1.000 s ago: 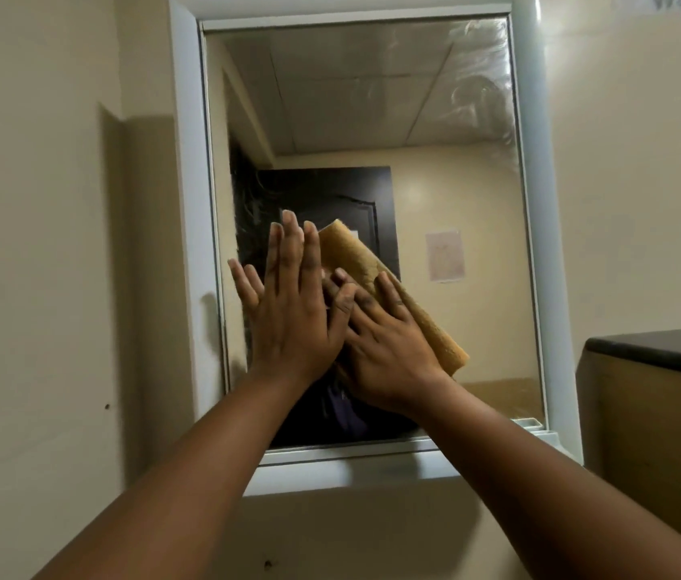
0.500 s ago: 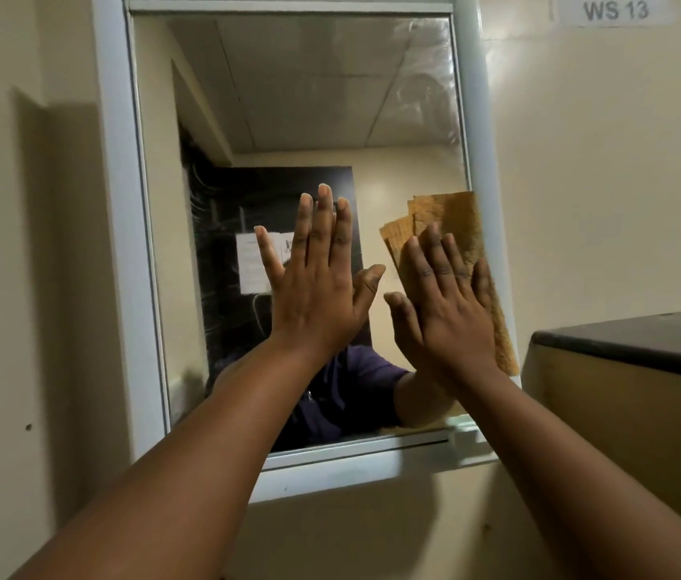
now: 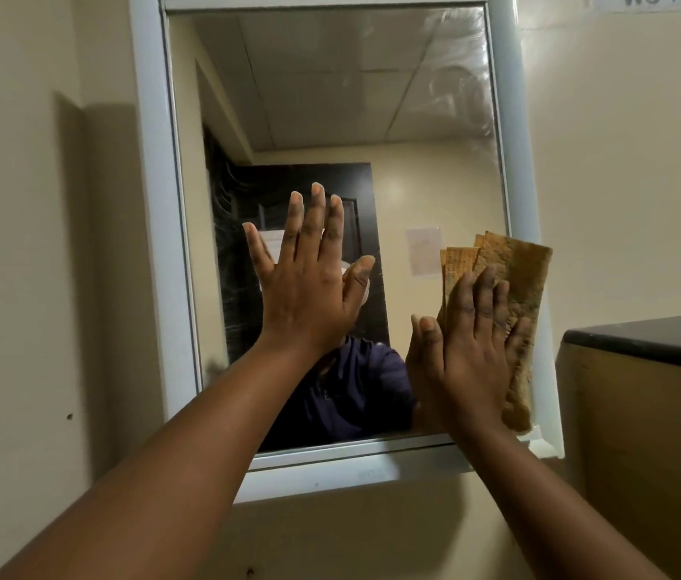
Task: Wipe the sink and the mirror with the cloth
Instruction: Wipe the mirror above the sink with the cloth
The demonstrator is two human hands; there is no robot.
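Observation:
A wall mirror (image 3: 330, 98) in a white frame (image 3: 150, 203) fills the upper middle of the view. My left hand (image 3: 309, 282) lies flat on the glass near its middle, fingers spread, holding nothing. My right hand (image 3: 468, 345) presses a folded tan cloth (image 3: 514, 278) flat against the glass at the mirror's lower right, beside the frame's right side. The cloth sticks out above and to the right of my fingers. No sink is in view.
A tan cabinet with a dark top (image 3: 648, 341) juts out just right of the mirror, close to my right hand. Cream wall (image 3: 16, 244) surrounds the frame. A paper label (image 3: 657, 0) sits at the top right.
My right hand has slid the cloth from the mirror's centre to its right edge and then a little down. My left hand stays flat on the glass. The camera shifted slightly.

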